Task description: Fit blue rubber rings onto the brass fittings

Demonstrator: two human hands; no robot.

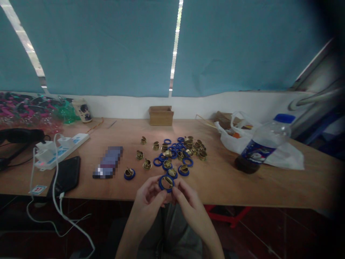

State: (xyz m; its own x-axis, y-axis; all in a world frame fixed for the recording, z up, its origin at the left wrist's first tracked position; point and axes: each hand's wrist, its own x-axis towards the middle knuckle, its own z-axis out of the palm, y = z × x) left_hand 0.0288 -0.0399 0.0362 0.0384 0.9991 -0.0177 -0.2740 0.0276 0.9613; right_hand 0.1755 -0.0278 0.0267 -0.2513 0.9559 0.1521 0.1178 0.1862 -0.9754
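Close to the table's front edge, my left hand [150, 196] and my right hand [186, 194] pinch one round brass fitting [167, 182] with a blue ring around it, each from its own side. Just beyond my fingertips lie more brass fittings with blue rings, such as one fitting [183, 169] to the right and another [129, 173] to the left. Farther back is a loose pile of bare blue rings [188, 162] and brass fittings without rings [202, 154]. Several bare brass fittings [147, 164] stand apart on the left of the pile.
On the wooden table [223, 190], a phone [108, 162], a black power bank [67, 174] and a white power strip [64, 151] with cables lie left. A cardboard box [161, 117] stands behind. Rightward are a dark-drink bottle [262, 145] and a white plastic bag [288, 156].
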